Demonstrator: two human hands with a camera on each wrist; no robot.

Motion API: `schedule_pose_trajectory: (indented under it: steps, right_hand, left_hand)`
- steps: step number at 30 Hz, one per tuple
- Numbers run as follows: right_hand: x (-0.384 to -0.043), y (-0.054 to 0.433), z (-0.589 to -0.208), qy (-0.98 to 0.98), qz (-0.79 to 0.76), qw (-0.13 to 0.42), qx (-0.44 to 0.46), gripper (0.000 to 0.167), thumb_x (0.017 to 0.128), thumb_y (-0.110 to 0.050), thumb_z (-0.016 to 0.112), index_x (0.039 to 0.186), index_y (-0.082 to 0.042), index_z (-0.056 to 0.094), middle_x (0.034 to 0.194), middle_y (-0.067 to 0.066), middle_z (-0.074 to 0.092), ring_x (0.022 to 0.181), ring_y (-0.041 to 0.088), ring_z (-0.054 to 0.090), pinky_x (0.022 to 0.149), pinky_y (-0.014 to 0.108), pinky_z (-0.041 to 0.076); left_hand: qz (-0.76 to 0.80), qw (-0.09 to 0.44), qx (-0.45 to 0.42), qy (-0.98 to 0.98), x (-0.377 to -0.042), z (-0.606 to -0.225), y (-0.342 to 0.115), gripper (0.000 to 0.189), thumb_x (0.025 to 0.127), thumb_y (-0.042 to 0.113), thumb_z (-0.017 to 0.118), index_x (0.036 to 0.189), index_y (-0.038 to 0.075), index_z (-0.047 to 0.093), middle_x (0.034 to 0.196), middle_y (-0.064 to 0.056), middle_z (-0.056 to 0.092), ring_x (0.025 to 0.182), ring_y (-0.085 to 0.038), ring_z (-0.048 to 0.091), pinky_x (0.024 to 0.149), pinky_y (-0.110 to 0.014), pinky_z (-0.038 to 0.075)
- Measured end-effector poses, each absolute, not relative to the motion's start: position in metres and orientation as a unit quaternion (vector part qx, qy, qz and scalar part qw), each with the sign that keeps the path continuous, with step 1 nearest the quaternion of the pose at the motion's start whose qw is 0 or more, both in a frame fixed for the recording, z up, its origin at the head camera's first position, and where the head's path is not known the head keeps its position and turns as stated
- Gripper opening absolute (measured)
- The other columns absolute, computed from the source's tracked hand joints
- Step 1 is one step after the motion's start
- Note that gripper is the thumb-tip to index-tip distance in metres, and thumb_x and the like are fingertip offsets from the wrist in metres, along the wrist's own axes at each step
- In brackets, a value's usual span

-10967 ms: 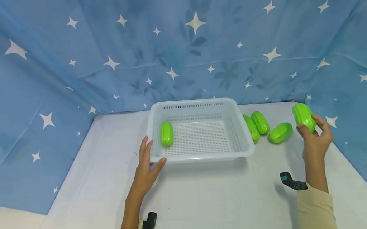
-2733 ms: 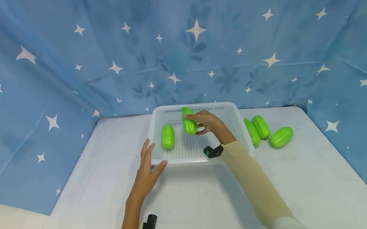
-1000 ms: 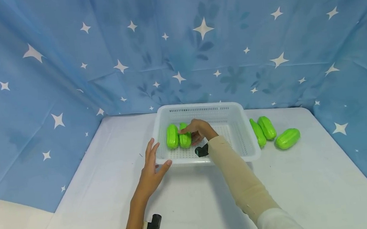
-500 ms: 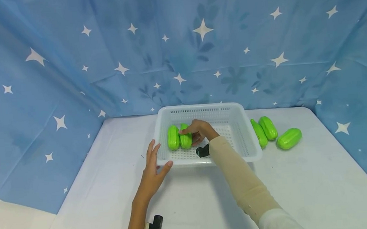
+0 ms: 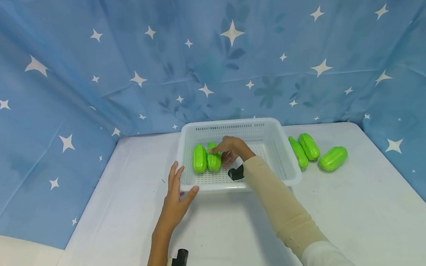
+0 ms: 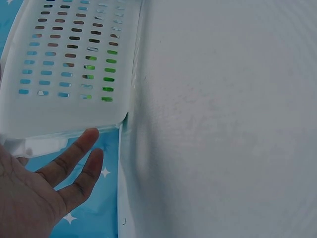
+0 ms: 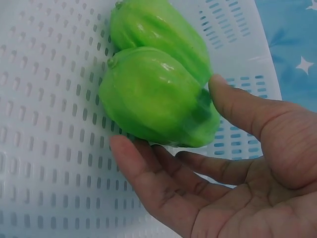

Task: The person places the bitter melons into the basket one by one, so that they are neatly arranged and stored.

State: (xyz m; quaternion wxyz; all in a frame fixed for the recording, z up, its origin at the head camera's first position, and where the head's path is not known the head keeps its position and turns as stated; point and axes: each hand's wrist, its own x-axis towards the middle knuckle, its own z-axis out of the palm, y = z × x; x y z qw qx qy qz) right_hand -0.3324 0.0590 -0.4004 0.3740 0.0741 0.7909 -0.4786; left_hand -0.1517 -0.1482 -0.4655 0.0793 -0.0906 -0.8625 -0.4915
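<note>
A white perforated basket stands at the back of the table, with two green papayas side by side in its left part. My right hand reaches in and holds the right-hand papaya. In the right wrist view, the thumb is at one end of that papaya and the curled fingers are along its lower side. Just beyond lies the other papaya. My left hand rests at the basket's front left corner, fingers spread and fairly straight; in the left wrist view two fingertips are right at the basket's edge.
On the white table, right of the basket, lie two papayas close together, one slim and one rounder. Another papaya lies farther right. A blue star-patterned curtain rises behind and at both sides.
Since the earliest frame, my right hand has carried a papaya from the far right into the basket and lowered it beside the first. Over the last second it stays there. My left hand keeps its place.
</note>
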Motion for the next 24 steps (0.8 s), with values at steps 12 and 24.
schedule_pose_trajectory:
  steps: [12, 24]
  right_hand:
    - [-0.3316, 0.0550, -0.4041, 0.802, -0.467, 0.367, 0.064, 0.081, 0.092, -0.025, 0.069, 0.153, -0.003, 0.019, 0.135, 0.027, 0.050, 0.111, 0.037, 0.062, 0.084, 0.044, 0.059]
    - [-0.3327, 0.0565, -0.4014, 0.801, -0.469, 0.368, 0.060, 0.080, 0.093, -0.027, 0.068, 0.152, -0.003, 0.020, 0.134, 0.027, 0.050, 0.111, 0.038, 0.062, 0.081, 0.043, 0.060]
  left_hand:
    - [-0.493, 0.080, -0.091, -0.861, -0.1488, -0.4659, -0.1474, 0.078, 0.094, 0.047, 0.061, 0.156, 0.024, 0.019, 0.165, 0.012, -0.003, 0.144, -0.031, 0.033, 0.098, -0.052, 0.050]
    - [-0.496, 0.084, -0.094, -0.859, -0.1498, -0.4642, -0.1474, 0.077, 0.095, 0.046, 0.061, 0.156, 0.025, 0.019, 0.165, 0.012, -0.001, 0.144, -0.030, 0.033, 0.098, -0.052, 0.051]
